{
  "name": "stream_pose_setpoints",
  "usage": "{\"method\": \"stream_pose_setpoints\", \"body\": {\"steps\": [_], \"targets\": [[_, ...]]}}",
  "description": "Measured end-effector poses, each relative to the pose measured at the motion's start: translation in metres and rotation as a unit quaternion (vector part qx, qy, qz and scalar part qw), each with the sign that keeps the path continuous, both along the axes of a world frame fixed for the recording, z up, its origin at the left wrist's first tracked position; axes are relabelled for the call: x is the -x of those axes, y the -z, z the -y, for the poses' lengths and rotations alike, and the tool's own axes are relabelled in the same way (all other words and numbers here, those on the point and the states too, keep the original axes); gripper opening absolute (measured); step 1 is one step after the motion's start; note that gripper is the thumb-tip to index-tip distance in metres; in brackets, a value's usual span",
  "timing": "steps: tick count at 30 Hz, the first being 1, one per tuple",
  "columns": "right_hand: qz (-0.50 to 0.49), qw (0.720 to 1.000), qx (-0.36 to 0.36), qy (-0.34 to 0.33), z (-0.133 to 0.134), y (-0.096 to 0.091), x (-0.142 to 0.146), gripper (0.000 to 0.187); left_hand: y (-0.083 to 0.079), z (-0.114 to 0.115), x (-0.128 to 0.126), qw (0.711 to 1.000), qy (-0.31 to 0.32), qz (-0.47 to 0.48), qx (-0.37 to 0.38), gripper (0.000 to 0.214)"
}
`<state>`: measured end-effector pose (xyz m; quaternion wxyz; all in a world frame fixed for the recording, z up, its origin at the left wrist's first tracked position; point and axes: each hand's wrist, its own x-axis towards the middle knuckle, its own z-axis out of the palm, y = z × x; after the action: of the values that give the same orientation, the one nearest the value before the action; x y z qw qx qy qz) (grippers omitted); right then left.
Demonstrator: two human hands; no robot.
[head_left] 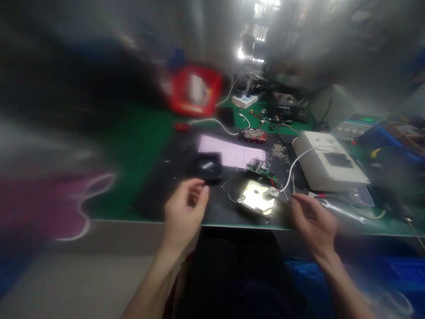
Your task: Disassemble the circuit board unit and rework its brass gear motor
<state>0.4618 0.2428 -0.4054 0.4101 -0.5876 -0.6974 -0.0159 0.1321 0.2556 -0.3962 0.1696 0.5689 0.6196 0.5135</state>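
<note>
L hand (184,208) & R hand (317,221) flanking lit panel (257,204)

L hand: fingers curled, thumb-index gap narrow, nothing visible in it. Pos. just beside near edge of black case (218,169); contact cannot be told. R hand: fingers part-curled, tips beside thin lead (293,184); whether it grips anything cannot be told.

Lit panel: on black mat (156,190), btwn the hands, apart from both; R hand nearer. Long axis appears to run L-R, R end angled twd. person. White cable (292,167) meets panel's R side at white connector (272,192).

Beyond panel: green circuit board (264,169), close by. Further out: pink sheet (229,150), loose screws (279,150), red screw tray (259,141). To R: white box (318,166), cable lying across its top.
</note>
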Motion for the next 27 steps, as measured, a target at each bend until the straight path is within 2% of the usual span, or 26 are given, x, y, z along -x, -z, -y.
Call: {"method": "stream_pose_setpoints", "body": {"steps": [3, 12, 21, 24, 27], "targets": [[-0.009, 1.000, -0.010, -0.012, -0.001, 0.005, 0.001, 0.017, -0.002, 0.000, -0.004, 0.999, 0.005, -0.036, -0.002, 0.021], [-0.057, 0.998, -0.007, -0.008, -0.002, 0.001, 0.002, 0.018, -0.003, 0.002, -0.007, 0.996, 0.013, -0.086, -0.010, 0.019], [-0.053, 0.998, 0.022, -0.020, -0.001, -0.007, 0.003, 0.018, 0.001, 0.000, -0.006, 0.993, -0.001, -0.114, -0.009, 0.017], [-0.074, 0.997, 0.029, -0.004, 0.000, -0.005, 0.002, 0.019, 0.005, -0.002, -0.010, 0.988, 0.018, -0.154, -0.021, 0.014], [-0.116, 0.993, 0.021, 0.025, 0.004, -0.001, 0.003, 0.020, 0.011, 0.000, -0.009, 0.978, 0.027, -0.201, -0.045, 0.021]]}}
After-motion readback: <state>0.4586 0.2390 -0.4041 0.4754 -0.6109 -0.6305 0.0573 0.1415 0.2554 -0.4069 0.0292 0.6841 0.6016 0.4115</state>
